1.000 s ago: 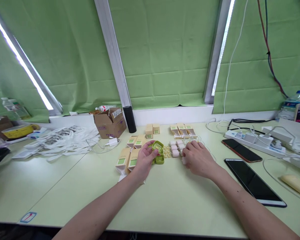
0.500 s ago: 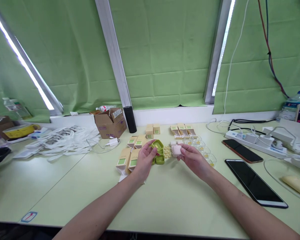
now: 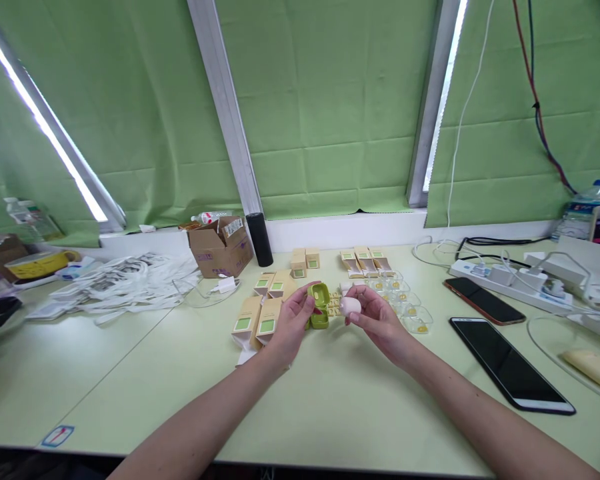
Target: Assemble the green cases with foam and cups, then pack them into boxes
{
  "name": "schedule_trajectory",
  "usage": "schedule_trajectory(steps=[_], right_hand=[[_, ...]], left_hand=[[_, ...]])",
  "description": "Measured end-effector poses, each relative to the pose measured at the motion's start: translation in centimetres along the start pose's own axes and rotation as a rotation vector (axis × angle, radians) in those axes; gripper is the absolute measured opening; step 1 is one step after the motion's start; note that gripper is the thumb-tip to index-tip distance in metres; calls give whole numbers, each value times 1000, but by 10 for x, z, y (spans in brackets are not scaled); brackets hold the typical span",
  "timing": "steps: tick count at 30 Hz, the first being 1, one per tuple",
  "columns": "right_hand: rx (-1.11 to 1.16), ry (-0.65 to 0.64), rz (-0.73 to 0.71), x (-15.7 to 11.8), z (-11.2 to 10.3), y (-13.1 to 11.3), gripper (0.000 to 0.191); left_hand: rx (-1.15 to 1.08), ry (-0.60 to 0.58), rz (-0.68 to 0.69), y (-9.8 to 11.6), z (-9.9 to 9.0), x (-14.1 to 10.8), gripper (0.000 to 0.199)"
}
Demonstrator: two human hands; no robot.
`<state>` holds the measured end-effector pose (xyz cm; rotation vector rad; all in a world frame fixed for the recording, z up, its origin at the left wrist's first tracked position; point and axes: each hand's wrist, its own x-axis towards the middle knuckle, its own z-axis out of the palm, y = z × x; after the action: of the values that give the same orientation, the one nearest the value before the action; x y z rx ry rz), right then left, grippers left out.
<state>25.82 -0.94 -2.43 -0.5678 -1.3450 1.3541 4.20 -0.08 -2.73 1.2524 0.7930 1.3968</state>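
My left hand is closed on a small olive-green case with its lid open. A second green case lies just below it. Between thumb and fingers of my right hand is a small white rounded piece, a little to the right of the green case. Small cream pieces lie between the hands. Clear plastic packs with yellow bits are to the right of my right hand. Cardboard boxes with green labels stand left of my left hand.
More small boxes stand behind. At the right are two phones, a power strip and cables. A brown carton, a black cylinder and white straps are at the left. Another person's hand shows at the far left edge.
My right hand has turned the white piece, which now shows a rounder side. My left hand has tilted the open green case and moved it slightly right.
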Motion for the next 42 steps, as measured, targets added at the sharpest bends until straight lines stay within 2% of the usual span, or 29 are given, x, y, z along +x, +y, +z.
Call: schedule_trajectory(steps=[9, 14, 25, 31, 42], right_hand=[[-3, -9, 34, 1, -1, 8, 50], [-12, 56, -3, 2, 0, 8, 56], [-134, 161, -24, 7, -2, 13, 54], [-114, 176, 34, 9, -2, 14, 55], [-105, 134, 67, 7, 1, 14, 50]], left_hand=[[65, -42, -37, 2, 2, -5, 62], [121, -45, -23, 2, 3, -5, 68], [266, -33, 30, 3, 4, -4, 71], [366, -26, 31, 2, 5, -5, 78], [537, 5, 61, 2, 7, -8, 60]])
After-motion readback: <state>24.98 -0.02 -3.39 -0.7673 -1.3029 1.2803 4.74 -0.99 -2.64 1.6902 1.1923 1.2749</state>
